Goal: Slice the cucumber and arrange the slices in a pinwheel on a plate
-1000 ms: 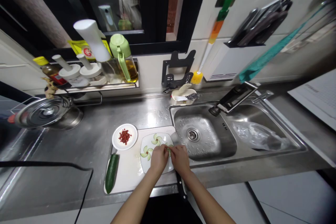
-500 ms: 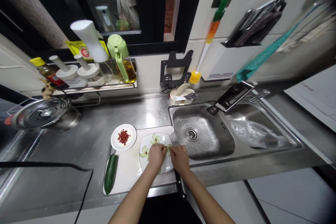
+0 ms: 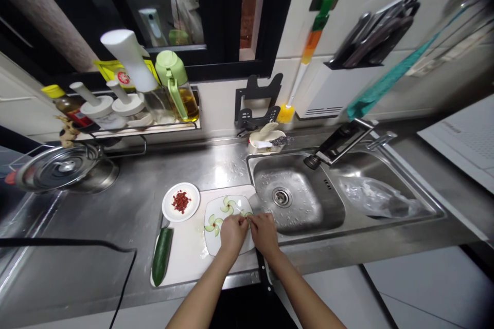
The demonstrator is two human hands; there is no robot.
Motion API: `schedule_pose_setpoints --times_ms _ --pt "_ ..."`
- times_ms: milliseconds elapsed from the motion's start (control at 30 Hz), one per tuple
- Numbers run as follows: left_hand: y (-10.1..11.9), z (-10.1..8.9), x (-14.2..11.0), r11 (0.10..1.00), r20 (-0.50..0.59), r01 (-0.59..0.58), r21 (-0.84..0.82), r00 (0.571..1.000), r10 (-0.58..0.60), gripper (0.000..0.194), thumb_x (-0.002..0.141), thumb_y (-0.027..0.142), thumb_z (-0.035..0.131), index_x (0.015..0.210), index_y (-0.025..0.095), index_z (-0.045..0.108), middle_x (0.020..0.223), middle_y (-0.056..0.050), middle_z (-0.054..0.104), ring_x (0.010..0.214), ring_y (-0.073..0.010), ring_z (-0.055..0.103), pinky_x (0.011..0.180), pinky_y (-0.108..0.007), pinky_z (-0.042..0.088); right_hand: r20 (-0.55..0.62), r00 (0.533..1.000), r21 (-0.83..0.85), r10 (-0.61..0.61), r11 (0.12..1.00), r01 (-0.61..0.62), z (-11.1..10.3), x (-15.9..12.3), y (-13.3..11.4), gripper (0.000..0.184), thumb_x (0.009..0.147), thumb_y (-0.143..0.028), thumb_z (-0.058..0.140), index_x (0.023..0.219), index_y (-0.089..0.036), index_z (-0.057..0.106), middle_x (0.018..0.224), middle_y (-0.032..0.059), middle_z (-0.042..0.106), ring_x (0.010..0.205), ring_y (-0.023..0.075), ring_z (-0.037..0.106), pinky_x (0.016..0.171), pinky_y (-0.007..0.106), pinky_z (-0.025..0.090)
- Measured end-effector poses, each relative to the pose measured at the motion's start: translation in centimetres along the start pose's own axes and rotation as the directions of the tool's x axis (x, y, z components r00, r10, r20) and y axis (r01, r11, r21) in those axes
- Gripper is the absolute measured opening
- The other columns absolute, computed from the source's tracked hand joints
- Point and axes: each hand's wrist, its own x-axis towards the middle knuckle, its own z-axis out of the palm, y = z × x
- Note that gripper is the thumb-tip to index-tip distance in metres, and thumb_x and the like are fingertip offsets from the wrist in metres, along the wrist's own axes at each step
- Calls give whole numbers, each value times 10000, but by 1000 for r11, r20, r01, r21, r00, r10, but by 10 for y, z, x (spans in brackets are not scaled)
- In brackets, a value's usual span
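Observation:
My left hand and my right hand meet over the right side of a white square plate. Their fingertips are pinched close together by some pale green cucumber slices; whatever they grip is too small to make out. Two pinwheels of curved slices with red centres, a left pinwheel and an upper pinwheel, lie on the plate. Left of it, a round white dish holds small dried red berries. A piece of cucumber rests at the board's left edge.
Beneath the plate lies a white cutting board. A black knife handle juts over the counter edge beside my right wrist. To the right is a steel sink; a lidded pot and condiment rack stand left.
My left hand has shifted slightly right and down, uncovering more of the left and upper pinwheels. My right hand stays nearly in place, fingertips still pinched at the plate's right side.

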Motion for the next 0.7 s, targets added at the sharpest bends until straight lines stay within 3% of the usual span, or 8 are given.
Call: schedule_pose_setpoints --times_ms 267,700 --pt "3 3 -3 996 -25 88 -12 996 -88 258 813 297 499 704 184 703 725 -47 694 699 -141 592 627 -234 335 -24 999 13 -29 999 29 1 0 1 275 869 -186 447 1009 -246 676 880 48 647 916 205 482 796 307 342" --pt "4 4 -3 997 -30 74 27 997 -73 250 820 287 495 723 192 704 759 -45 695 735 -148 591 644 -243 335 35 999 -33 -37 999 38 5 1 4 285 877 -196 449 1050 -264 664 912 43 647 916 198 477 792 306 331"
